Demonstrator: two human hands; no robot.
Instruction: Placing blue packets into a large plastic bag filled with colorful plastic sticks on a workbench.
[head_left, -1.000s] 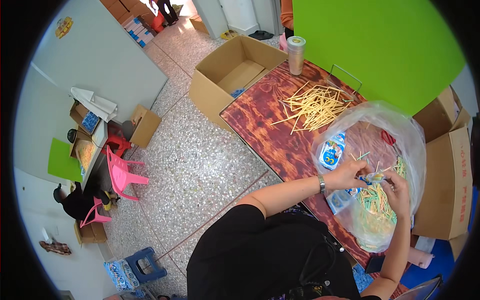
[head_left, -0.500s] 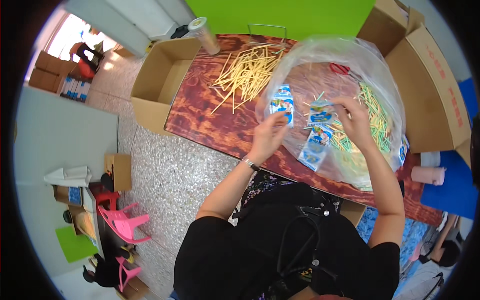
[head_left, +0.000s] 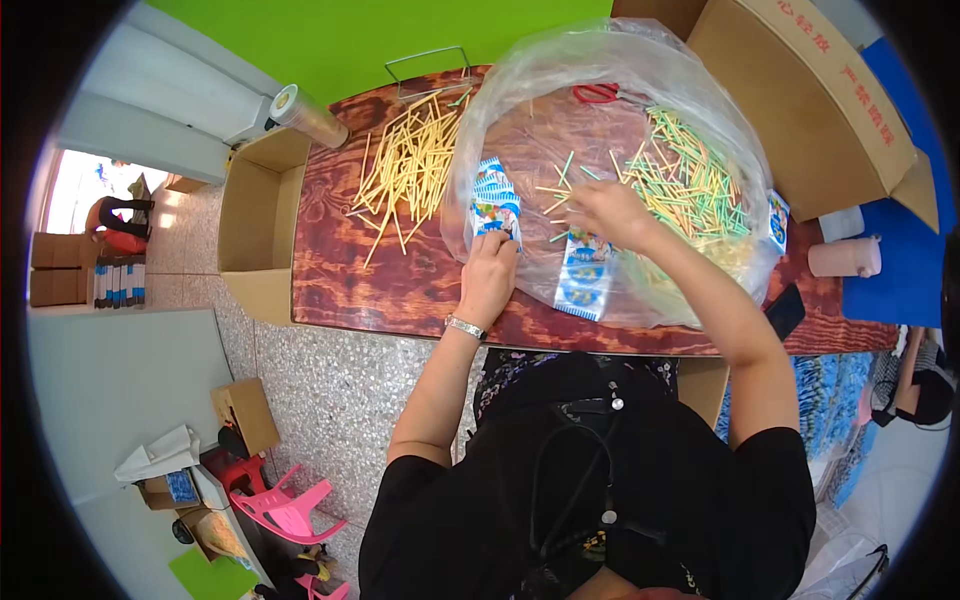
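On the left side of a clear plastic bag lies a small pile of blue-and-white printed packets (head_left: 495, 205). My left hand (head_left: 488, 272) is closed over the pile's near end, fingers curled against it. My right hand (head_left: 612, 212) reaches across from the right, fingertips pinched together just above a few loose thin sticks. What sits between those fingertips is too small to make out. Partly under that hand lies a strip of similar packets (head_left: 583, 285). Pale yellow and green sticks (head_left: 695, 185) are heaped in the right part of the plastic bag (head_left: 545, 55).
Yellow sticks (head_left: 410, 165) are scattered on the red-brown wooden table (head_left: 350, 285). Behind stand a clear canister (head_left: 312, 118) and a wire stand (head_left: 430, 65). Red-handled scissors (head_left: 596, 93) lie in the bag. Cardboard boxes (head_left: 262, 215) flank the table; a pink cup (head_left: 845, 257) stands right.
My left hand has come down and closed on the left packet pile. My right hand has let go of the packet strip and moved over the loose sticks. The whole view has shifted.
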